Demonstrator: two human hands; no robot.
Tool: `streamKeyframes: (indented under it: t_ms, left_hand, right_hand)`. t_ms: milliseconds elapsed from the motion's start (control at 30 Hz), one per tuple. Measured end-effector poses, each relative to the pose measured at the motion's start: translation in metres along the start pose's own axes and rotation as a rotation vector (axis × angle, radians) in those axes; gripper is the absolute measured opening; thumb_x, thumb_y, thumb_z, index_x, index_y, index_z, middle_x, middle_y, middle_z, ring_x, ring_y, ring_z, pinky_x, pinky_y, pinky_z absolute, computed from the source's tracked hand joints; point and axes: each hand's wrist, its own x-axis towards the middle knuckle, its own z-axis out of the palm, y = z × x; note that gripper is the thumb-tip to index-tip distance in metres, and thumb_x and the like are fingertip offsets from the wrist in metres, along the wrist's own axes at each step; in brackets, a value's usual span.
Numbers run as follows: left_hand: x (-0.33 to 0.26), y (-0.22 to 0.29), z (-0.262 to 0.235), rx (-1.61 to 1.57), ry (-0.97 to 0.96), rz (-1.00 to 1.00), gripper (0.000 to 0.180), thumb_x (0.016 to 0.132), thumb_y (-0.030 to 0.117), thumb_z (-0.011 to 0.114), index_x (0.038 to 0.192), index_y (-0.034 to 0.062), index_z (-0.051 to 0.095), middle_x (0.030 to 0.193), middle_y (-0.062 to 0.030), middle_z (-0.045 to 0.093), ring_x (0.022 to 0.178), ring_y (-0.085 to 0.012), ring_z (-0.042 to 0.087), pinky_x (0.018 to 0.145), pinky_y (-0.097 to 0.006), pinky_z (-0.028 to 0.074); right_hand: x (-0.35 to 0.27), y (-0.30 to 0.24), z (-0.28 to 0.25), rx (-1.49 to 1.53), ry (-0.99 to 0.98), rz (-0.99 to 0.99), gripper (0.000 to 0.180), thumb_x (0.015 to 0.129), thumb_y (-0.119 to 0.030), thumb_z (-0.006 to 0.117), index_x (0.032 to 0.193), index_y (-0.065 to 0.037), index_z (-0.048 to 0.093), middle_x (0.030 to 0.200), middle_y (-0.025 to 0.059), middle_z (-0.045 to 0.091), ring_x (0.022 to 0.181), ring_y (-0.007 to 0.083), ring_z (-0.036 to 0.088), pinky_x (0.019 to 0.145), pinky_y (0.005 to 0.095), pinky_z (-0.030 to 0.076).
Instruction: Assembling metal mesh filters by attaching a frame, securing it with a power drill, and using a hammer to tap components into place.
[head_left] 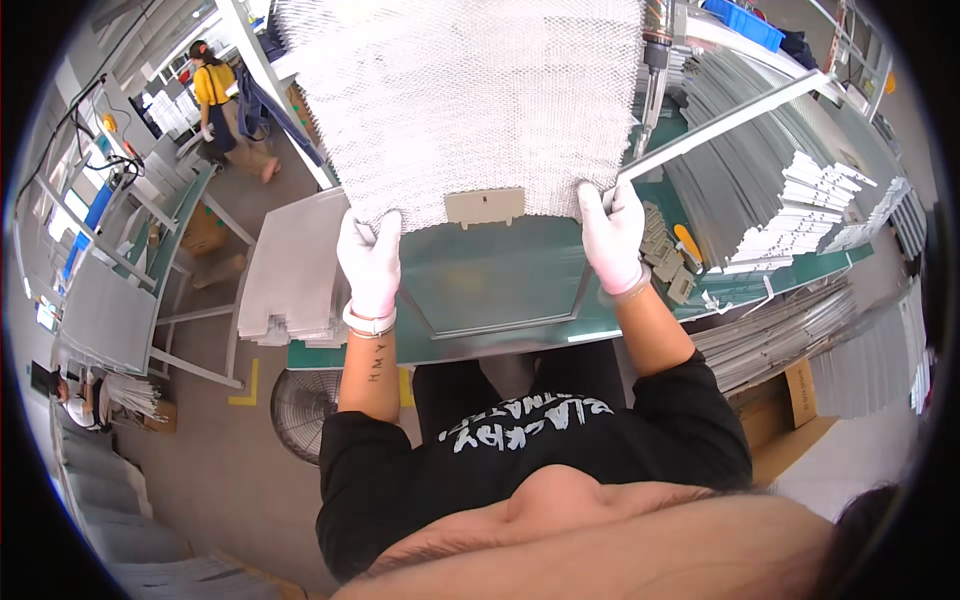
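Observation:
A white mesh sheet [470, 110] with a fine honeycomb texture is held up in front of me by its near corners. My left hand [369, 262], in a white glove, pinches the left corner, thumb on top. My right hand [611, 236], also gloved, is closed on the right corner. A beige plastic piece [484, 207] with small tabs sits at the middle of the sheet's near edge. Below lies a thin rectangular frame [505, 325] on the green tabletop [430, 352], its far part hidden by the sheet.
Beige plastic pieces [664, 250] and an orange-handled tool [688, 246] lie right of my right hand. Stacked grey-white panels [760, 165] stand beyond, with a pale metal bar [730, 124] alongside. A panel stack [290, 265] is at left. A fan [303, 415] stands below; a person [217, 95] is far left.

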Motion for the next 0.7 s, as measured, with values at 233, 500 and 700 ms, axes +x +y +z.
streamKeyframes:
  t_ms: [233,500,700]
  left_hand:
    - [-0.041,-0.019,-0.018,-0.032,-0.032,-0.138,0.021,0.088,-0.003,0.064,0.108,-0.0025,0.060,0.094,-0.0027,0.067,0.078,-0.0061,0.059,0.071,-0.022,0.049]
    - [-0.112,-0.084,-0.046,0.074,-0.224,-0.465,0.036,0.086,0.002,0.066,0.121,-0.0039,0.058,0.107,-0.0043,0.066,0.094,-0.0097,0.061,0.083,-0.026,0.050]
    - [-0.019,-0.012,-0.042,-0.160,-0.176,-0.086,0.036,0.084,-0.002,0.064,0.120,-0.0011,0.057,0.112,-0.0046,0.063,0.105,-0.0123,0.057,0.094,-0.029,0.045]
  right_hand:
    - [-0.014,0.015,-0.009,0.237,-0.185,0.083,0.014,0.091,-0.003,0.061,0.104,0.002,0.062,0.084,0.0001,0.063,0.075,0.0039,0.054,0.069,0.0227,0.046]
    - [-0.083,0.082,-0.052,0.148,-0.410,0.348,0.032,0.086,-0.003,0.059,0.117,0.003,0.060,0.109,0.0085,0.065,0.098,0.0169,0.062,0.091,0.0307,0.048]
    - [-0.009,0.009,-0.033,0.182,-0.275,0.063,0.021,0.085,-0.002,0.065,0.105,0.003,0.063,0.096,0.0034,0.067,0.088,0.0093,0.060,0.081,0.0262,0.049]
